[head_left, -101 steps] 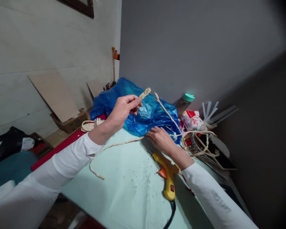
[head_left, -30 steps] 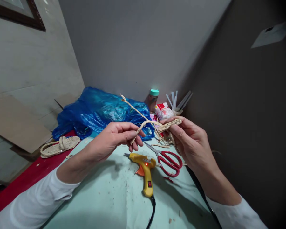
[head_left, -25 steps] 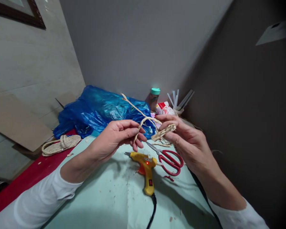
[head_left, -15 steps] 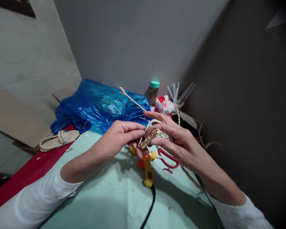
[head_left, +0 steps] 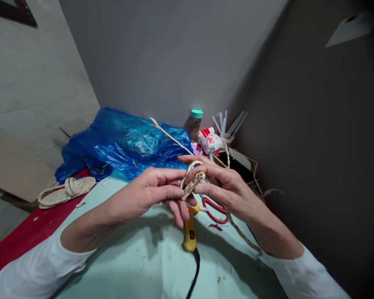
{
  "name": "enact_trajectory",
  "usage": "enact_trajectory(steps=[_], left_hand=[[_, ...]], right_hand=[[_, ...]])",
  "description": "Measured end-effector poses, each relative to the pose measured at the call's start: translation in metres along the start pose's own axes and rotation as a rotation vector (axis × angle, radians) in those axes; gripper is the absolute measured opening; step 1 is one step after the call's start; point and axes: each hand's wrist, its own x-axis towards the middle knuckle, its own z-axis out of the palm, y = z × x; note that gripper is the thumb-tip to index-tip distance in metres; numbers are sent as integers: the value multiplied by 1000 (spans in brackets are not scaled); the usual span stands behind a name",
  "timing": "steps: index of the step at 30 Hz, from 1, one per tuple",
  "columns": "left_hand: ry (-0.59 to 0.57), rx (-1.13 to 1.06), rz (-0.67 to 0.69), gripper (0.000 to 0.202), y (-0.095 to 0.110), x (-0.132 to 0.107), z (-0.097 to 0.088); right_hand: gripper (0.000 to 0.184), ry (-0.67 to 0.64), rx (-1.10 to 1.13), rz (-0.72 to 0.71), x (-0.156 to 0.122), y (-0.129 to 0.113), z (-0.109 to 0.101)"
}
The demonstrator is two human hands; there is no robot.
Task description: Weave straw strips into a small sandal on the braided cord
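Observation:
Between both hands is a small coil of braided straw cord (head_left: 195,182), held above the table. My left hand (head_left: 157,189) pinches its left edge between thumb and fingers, with the lower fingers hanging loose beneath. My right hand (head_left: 222,178) grips the coil's right side with thumb and index finger. From behind the right fingers a loose cord end (head_left: 168,133) sticks out up and to the left. Just below the hands lies a yellow glue gun (head_left: 190,232) with a red light, its top partly hidden by the fingers. Red-handled scissors (head_left: 216,211) rest beside it.
A woven straw sandal (head_left: 67,192) sits on red cloth (head_left: 28,232) at left. A blue plastic bag (head_left: 121,141) fills the back. Behind the right hand stand a jar with a teal lid (head_left: 196,113), a white-and-red packet (head_left: 209,140) and glue sticks (head_left: 223,124). A black cable (head_left: 195,272) runs forward.
The view has shifted slightly, moving the scene left and down. My left hand's lower fingers now hang further out below the coil, covering more of the glue gun's top. Both hands keep hold.

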Motion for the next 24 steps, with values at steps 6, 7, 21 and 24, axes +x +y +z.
enact_trajectory(steps=[6,7,21,24], left_hand=[[-5,-57,-1,34,-3,-1,0],[-5,-68,-5,33,-4,-1,1],[61,14,-54,15,-5,0,3],[95,55,-52,17,-2,-1,5]], right_hand=[[10,-29,110,14,-2,4,1],[10,-29,127,14,-1,5,1],[29,103,15,44,-5,0,6],[27,159,-147,65,-6,-6,5]])
